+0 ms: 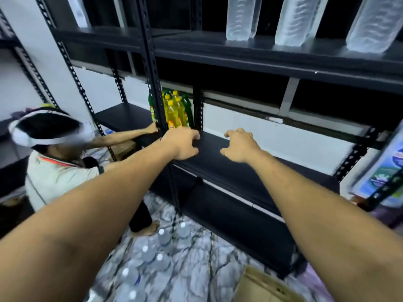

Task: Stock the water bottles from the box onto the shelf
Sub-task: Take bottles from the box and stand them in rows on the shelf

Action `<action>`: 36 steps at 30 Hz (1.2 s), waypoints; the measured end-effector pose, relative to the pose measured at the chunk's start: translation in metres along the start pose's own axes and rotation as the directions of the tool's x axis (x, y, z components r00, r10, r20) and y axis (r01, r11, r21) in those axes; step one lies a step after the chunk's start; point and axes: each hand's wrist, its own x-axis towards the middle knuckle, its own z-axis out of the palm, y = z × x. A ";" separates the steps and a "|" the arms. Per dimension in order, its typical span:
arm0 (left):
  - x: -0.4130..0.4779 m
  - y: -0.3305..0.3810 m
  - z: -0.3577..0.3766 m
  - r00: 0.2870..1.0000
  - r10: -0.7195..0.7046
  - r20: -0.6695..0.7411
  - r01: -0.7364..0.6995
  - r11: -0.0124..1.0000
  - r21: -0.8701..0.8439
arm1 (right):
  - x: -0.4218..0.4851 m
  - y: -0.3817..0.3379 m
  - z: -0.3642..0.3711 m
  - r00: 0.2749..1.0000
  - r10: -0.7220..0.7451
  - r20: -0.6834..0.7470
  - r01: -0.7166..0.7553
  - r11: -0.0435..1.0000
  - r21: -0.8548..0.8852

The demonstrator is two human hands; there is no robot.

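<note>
Both my arms reach forward over the middle board of the black metal shelf [250,177]. My left hand [182,143] hovers over its left end with fingers loosely curled, holding nothing. My right hand [239,146] is beside it, fingers bent down toward the board, also empty. Several clear water bottles [241,18] stand on the upper shelf board. More water bottles with white caps [162,238] stand on the marbled floor below. A corner of the cardboard box [261,286] shows at the bottom edge.
Another person [56,153] in a white headset crouches at the left, reaching into the neighbouring shelf bay. Yellow and green bottles [174,112] stand at the back left of the shelf. A colourful package [386,171] leans at the right. Perforated uprights frame each bay.
</note>
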 end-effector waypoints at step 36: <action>-0.312 -0.258 0.709 0.535 -0.729 0.427 0.838 0.395 -0.376 | -0.044 0.025 0.751 0.742 -0.107 0.662 -0.039 0.979 0.202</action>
